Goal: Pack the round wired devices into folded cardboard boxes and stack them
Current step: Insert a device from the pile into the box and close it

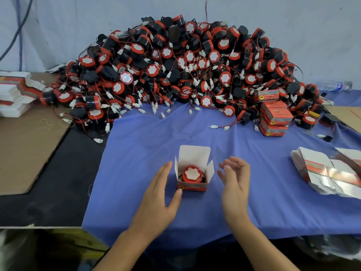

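A small cardboard box [192,187] stood near the front of the blue cloth [214,137], its lid flap upright and its side flaps spread. One round red-capped device [193,174] sat inside it. The left hand [158,194] lay beside the box's left wall with fingers straight and the thumb touching the front corner, gripping nothing. The right hand [235,184] hovered just right of the box, apart from it, fingers relaxed and empty. Behind lay a big heap of devices [175,65], with a stack of closed boxes [274,119] at its right edge. Flat box blanks [322,173] lay at the right.
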Tool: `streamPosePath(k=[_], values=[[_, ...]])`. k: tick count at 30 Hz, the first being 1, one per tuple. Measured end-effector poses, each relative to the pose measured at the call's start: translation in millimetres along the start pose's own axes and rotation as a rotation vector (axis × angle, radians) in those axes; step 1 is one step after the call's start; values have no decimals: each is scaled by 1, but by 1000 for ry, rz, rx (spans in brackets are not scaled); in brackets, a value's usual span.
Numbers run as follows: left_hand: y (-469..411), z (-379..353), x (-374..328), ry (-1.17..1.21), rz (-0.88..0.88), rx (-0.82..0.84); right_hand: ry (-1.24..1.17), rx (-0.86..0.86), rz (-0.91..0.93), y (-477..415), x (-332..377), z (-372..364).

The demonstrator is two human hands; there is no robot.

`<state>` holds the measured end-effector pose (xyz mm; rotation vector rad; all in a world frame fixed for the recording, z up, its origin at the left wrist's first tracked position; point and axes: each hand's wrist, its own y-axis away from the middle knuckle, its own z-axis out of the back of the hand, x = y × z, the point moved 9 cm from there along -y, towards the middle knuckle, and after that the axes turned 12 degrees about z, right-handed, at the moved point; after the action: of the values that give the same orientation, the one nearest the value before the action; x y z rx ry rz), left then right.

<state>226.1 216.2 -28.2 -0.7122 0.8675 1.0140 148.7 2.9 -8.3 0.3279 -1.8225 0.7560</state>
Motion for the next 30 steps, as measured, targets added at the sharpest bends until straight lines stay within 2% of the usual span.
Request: streamPosePath(k=[3,5,9,12,17,20,23,27,30], values=[[0,-4,-6,-50,-31,41,32,188,-114,4,-15,-11],[-2,-7,-9,-75,-71,62,92,288,-93,7,-16,-18],[-2,-11,-12,-154,-130,57,165,306,-75,6,-20,-17],[-3,-12,-19,-181,-164,19,204,418,0,10,-17,-28],[-8,-8,-21,-64,-114,3,224,461,44,11,-17,-31],[-8,2,-16,71,-56,-60,215,494,-9,12,-22,-27],[-7,5,-6,221,10,-21,142,541,-56,14,-22,-26],[-6,7,-14,118,-91,-57,140,598,-43,18,-19,-31],[-5,6,-11,132,-80,-42,154,618,-43,23,-20,-33]])
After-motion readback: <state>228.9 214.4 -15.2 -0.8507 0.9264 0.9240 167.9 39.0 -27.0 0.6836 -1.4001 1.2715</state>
